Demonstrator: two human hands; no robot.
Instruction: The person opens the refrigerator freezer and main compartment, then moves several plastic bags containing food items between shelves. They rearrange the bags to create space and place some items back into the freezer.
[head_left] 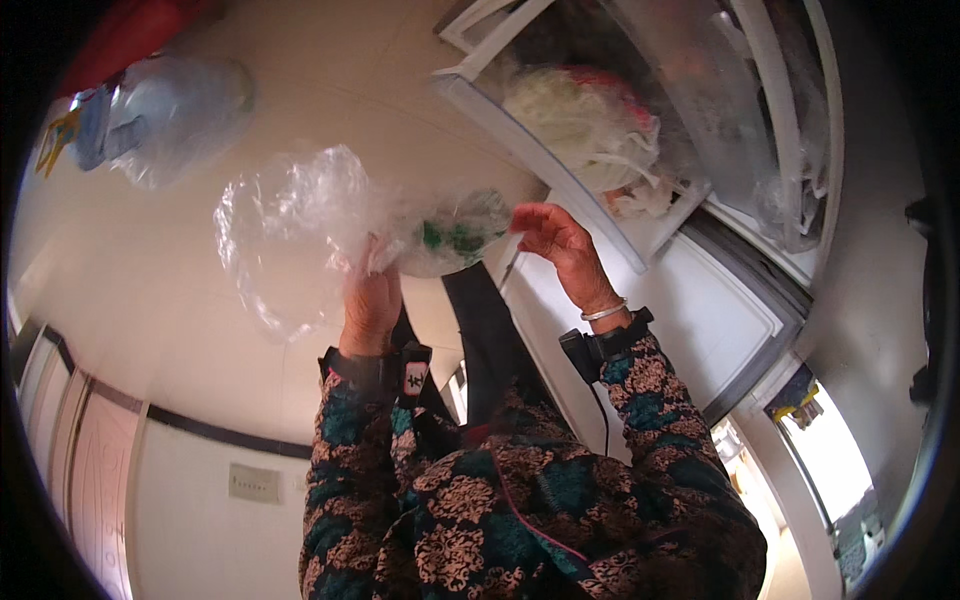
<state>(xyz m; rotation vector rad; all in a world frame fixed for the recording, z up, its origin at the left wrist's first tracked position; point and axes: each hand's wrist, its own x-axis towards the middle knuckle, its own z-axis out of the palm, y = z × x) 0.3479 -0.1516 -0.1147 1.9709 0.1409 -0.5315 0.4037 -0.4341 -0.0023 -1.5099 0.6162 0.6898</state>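
— In front of the open drawer, what have your hands got?

— A clear plastic bag (330,215), crumpled and billowing. My left hand (372,305) is closed on it, fingers pinching a gathered fold, so the loose film spreads out to my left above the pale floor (200,330). The bag runs on to the right, where something green (450,238) shows through it; I cannot make out what that is, the plastic blurs it.

— And your right hand?

— My right hand (560,245) is near the bag's right end, fingers curled. Whether the fingertips really grip the plastic or only touch it, I cannot tell from the head view. The two hands are apart, the bag between them. There is a silver bangle (604,312) on that wrist, and a dark strap with a small box (580,352) below it.

— What is in the drawer?

— The white drawer (560,180) stands pulled out just beyond my right hand. Inside lies a pale bundle in plastic (580,120) with a bit of red behind it; the contents are too wrapped to name. Further right the shelves are cut off by the dark rim.

— Anything else?

— A large clear water jug (170,115) lies at upper left, partly cut off. My patterned sleeves (520,500) hide whatever is below.
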